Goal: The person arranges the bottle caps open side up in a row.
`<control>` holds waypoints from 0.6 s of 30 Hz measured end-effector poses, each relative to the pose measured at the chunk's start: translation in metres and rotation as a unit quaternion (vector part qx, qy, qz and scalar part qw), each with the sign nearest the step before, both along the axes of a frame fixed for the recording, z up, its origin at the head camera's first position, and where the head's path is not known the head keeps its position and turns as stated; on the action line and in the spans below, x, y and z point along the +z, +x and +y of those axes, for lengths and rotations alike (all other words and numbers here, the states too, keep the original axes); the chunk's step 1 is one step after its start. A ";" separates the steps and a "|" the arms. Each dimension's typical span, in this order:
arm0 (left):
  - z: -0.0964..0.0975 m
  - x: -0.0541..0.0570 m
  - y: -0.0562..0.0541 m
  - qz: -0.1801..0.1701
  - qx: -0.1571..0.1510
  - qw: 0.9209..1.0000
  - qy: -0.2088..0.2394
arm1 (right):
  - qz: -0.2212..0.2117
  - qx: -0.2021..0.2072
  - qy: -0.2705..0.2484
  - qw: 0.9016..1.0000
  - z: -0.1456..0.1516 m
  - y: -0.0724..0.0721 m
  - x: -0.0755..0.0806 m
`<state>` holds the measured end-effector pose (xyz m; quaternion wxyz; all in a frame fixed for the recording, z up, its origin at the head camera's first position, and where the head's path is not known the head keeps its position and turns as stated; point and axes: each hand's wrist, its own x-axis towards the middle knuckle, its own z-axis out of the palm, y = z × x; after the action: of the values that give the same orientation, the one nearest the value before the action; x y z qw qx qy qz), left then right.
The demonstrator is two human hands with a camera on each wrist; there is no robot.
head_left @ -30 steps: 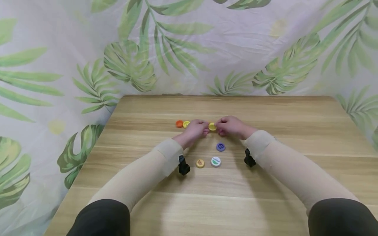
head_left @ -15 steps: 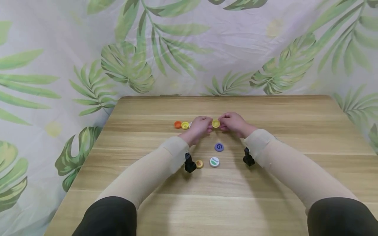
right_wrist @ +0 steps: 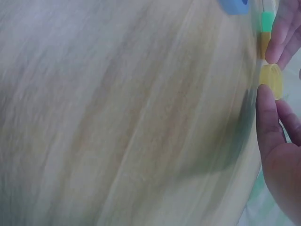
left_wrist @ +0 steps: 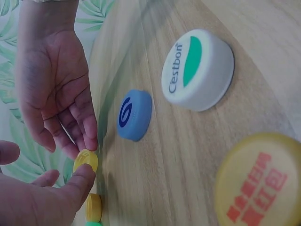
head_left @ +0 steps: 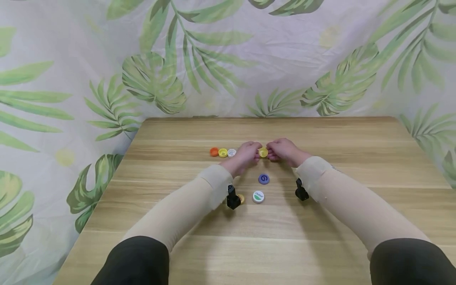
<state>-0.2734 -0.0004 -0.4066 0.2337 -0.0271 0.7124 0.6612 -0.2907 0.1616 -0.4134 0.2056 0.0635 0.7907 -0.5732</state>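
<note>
A yellow bottle cap point(head_left: 263, 152) is held between the fingertips of both hands near the back of the table. My left hand point(head_left: 247, 153) pinches it from the left, its fingertip overlapping the cap in the left wrist view. From the right, my right hand point(head_left: 284, 151) grips the cap with finger and thumb point(right_wrist: 267, 108). Beside my left hand, an orange cap point(head_left: 214, 152), another yellow cap point(head_left: 223, 152) and a white cap point(head_left: 231, 152) lie in a row. A darker yellow cap point(left_wrist: 94, 207) and a green cap point(left_wrist: 93, 224) show in the wrist views.
Nearer on the wooden table point(head_left: 320, 221) lie a blue cap point(head_left: 264, 179), a white cap with a green mark point(head_left: 258, 196), and a tan cap with red print point(left_wrist: 257, 186), mostly covered by the left wrist camera point(head_left: 233, 200) in the head view.
Both hands have shifted the yellow cap slightly right; it was raised, then lowered a little. My left forearm moved right, uncovering the white cap in the row and covering most of the tan one.
</note>
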 end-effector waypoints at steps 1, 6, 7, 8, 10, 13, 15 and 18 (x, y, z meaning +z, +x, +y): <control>0.001 0.000 0.000 -0.003 -0.003 1.000 0.004 | 0.001 0.002 0.002 1.000 0.001 0.000 0.000; 0.003 -0.003 0.000 -0.018 -0.017 1.000 0.007 | 0.001 0.014 0.008 1.000 0.003 0.000 -0.002; 0.003 -0.002 0.001 -0.021 -0.020 1.000 0.008 | 0.000 0.017 0.009 1.000 0.004 0.000 -0.003; 0.003 -0.002 0.001 -0.025 -0.023 0.999 0.006 | -0.002 0.020 0.010 1.000 0.004 0.000 -0.003; 0.003 -0.002 0.001 -0.029 -0.029 0.999 0.002 | -0.005 0.024 0.012 1.000 0.005 -0.001 -0.004; 0.004 0.000 0.002 -0.027 -0.040 0.999 -0.004 | -0.008 0.020 0.007 1.000 0.006 -0.001 -0.004; 0.004 0.001 0.002 -0.022 -0.040 0.999 -0.009 | -0.010 0.014 0.002 1.000 0.006 -0.001 -0.003; 0.002 0.001 0.003 -0.017 -0.020 1.000 -0.005 | -0.013 0.012 0.000 1.000 0.006 -0.002 -0.001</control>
<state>-0.2704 0.0015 -0.4051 0.2589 -0.0249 0.7118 0.6525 -0.2924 0.1677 -0.4149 0.2228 0.0616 0.7884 -0.5700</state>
